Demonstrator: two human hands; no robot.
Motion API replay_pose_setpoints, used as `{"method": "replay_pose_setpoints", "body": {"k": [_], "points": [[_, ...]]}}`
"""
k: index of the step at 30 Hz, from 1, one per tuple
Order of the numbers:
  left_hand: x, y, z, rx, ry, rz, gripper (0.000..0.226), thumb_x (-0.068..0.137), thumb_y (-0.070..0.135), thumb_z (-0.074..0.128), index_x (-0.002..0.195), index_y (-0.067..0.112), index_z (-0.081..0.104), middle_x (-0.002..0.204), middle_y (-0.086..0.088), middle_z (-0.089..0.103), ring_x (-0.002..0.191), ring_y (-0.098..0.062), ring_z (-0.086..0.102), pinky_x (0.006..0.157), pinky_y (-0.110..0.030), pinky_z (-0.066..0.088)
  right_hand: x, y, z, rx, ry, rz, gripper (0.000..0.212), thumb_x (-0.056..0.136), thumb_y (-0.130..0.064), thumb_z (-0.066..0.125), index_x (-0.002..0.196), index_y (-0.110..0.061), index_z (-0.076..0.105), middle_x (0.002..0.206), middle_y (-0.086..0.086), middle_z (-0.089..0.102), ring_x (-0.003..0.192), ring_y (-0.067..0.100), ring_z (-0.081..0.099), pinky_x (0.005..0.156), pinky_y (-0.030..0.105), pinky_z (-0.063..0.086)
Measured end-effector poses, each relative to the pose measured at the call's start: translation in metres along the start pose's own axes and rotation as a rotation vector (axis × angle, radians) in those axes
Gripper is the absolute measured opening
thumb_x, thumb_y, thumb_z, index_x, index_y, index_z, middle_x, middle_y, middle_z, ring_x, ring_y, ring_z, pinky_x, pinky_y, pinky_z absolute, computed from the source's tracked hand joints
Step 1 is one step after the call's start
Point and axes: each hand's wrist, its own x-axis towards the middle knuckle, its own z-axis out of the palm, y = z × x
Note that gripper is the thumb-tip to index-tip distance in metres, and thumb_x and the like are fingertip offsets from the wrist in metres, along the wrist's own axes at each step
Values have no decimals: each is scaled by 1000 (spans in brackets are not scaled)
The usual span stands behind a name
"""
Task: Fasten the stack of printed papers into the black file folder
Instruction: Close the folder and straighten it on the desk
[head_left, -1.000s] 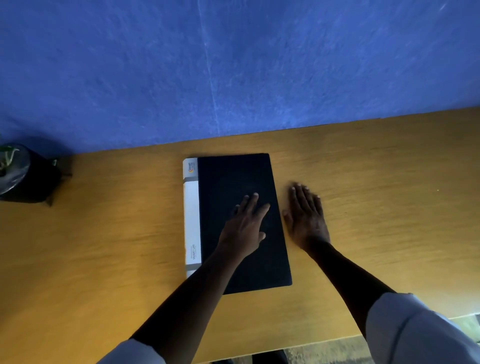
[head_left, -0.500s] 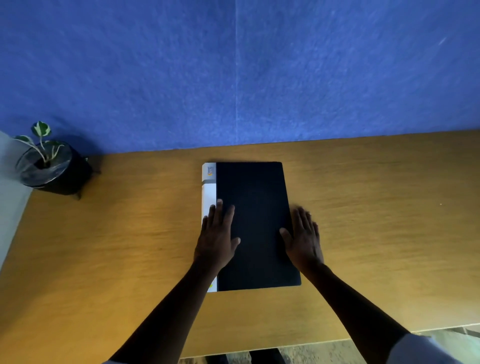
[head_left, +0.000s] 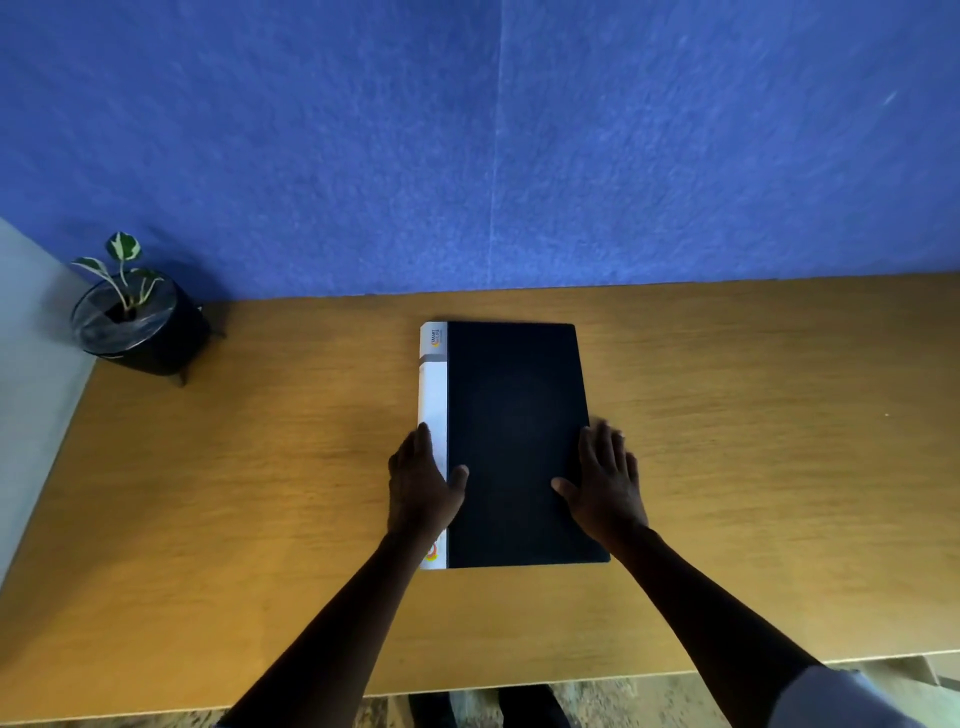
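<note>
The black file folder (head_left: 514, 415) lies closed and flat in the middle of the wooden desk (head_left: 260, 493), its white spine on the left. My left hand (head_left: 422, 480) rests on the spine edge near the folder's lower left, thumb lying on the black cover. My right hand (head_left: 605, 478) lies flat across the folder's right edge, fingers straight, partly on the cover and partly on the desk. No printed papers are visible; the folder's inside is hidden.
A small potted plant (head_left: 135, 322) in a black pot stands at the desk's far left corner. A blue fabric partition (head_left: 493, 145) rises behind the desk. The desk's front edge runs just below my forearms.
My left hand slid from the middle of the cover leftward to the spine edge. My right hand moved slightly onto the folder's right edge. The view has tilted and shifted left, bringing the plant in.
</note>
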Motion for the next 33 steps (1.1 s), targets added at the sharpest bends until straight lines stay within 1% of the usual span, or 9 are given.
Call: {"method": "replay_pose_setpoints", "body": {"k": [3,6,8,11,17,23,25,28,33], "points": [[10,4,-8,-181,33,-97,75,91,33,66,153,13,30,153,-11,41,140,-31,40,111,-44,41,-1,-1,2,-51,-12,1,89,100,-54,45,161,-12,-5,168,16,-13,155,36,-13,126,51,3],[19,2,-17,-545,25,-266,52,91,25,68,138,10,50,137,-10,60,119,-28,61,95,-41,54,-1,-2,3,-66,-31,3,89,101,-52,43,160,-11,-8,167,17,-16,154,37,-15,126,52,3],[20,-3,-21,-758,-6,-352,39,91,19,67,128,9,60,126,-11,67,105,-27,67,85,-39,56,-2,-2,2,-78,-33,1,89,101,-51,43,160,-9,-9,167,18,-17,154,38,-15,126,52,3],[17,-7,-24,-869,-69,-342,38,91,15,66,129,18,63,116,-7,71,96,-23,69,70,-32,54,-2,-4,2,-66,-46,8,88,102,-48,45,159,-9,-9,166,19,-18,153,38,-16,126,53,1],[10,-7,-17,-865,-133,-286,71,85,10,74,145,31,42,123,-3,66,105,-23,67,82,-36,57,-2,-6,0,-18,-57,26,87,102,-43,47,159,-7,-8,166,19,-18,153,39,-17,126,55,1],[7,-11,-14,-923,-117,-269,74,85,5,72,147,31,41,125,-5,65,106,-24,66,85,-40,58,0,-6,-5,101,-40,52,90,99,-41,57,161,-12,-1,169,12,-11,155,33,-13,126,51,0],[6,-12,-15,-955,-117,-268,73,86,4,71,147,31,41,125,-6,65,107,-26,66,91,-46,57,2,-7,-11,225,6,85,85,96,-36,63,161,-12,13,170,10,4,156,31,-2,126,48,6],[3,-17,-20,-1001,-133,-248,73,86,4,70,147,31,41,124,-8,65,108,-28,66,87,-43,57,-1,-11,-14,365,149,107,69,91,-25,70,151,-12,39,155,12,43,144,34,34,115,51,33],[3,-35,-38,-1089,-181,-245,71,87,3,68,148,30,42,128,-10,65,113,-32,64,89,-44,56,1,-29,-19,545,142,262,61,92,-27,70,146,-11,45,142,17,54,129,39,48,103,48,44]]}}
